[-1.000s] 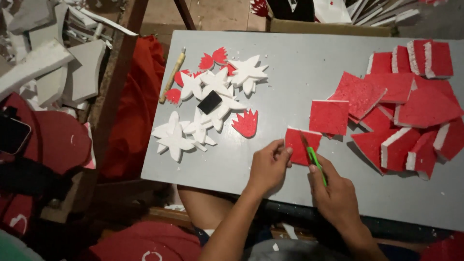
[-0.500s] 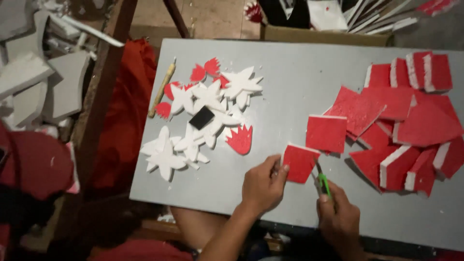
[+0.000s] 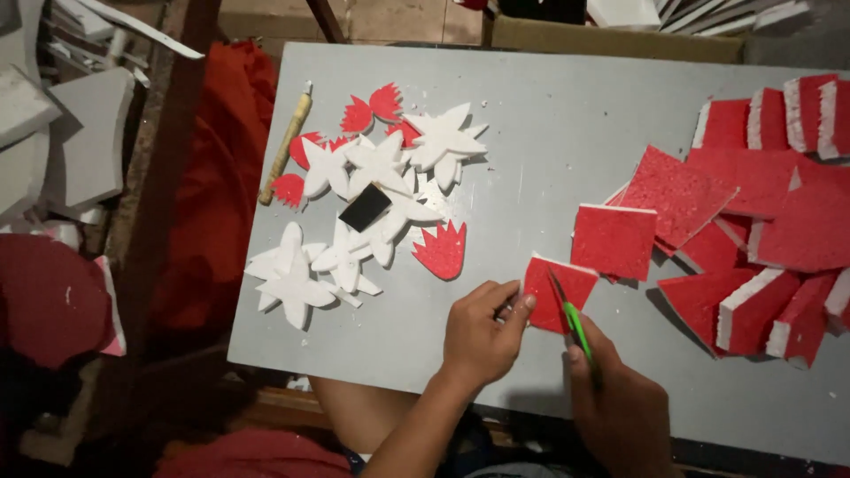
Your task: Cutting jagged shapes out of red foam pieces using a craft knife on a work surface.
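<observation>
**Blade on a red foam square at the near edge of the board**

The left hand pins a small red foam square flat on the grey board, its fingertips pressing the piece's left corner. The right hand is closed around a green-handled cutter; the thin blade lies across the face of the square, just right of the left hand's fingertips.

Just beyond the held square, up and to the right, lies a larger red square, nearly touching it. Farther right of the cutter hand is a heap of red foam blocks with white edges, some flat, some on their sides. Left of the pinning hand sits a red flame-shaped cutout, and beyond that a cluster of white star-like cutouts with a small black square on top. A yellowish stick lies at the far left of the board, well apart from both hands.
</observation>
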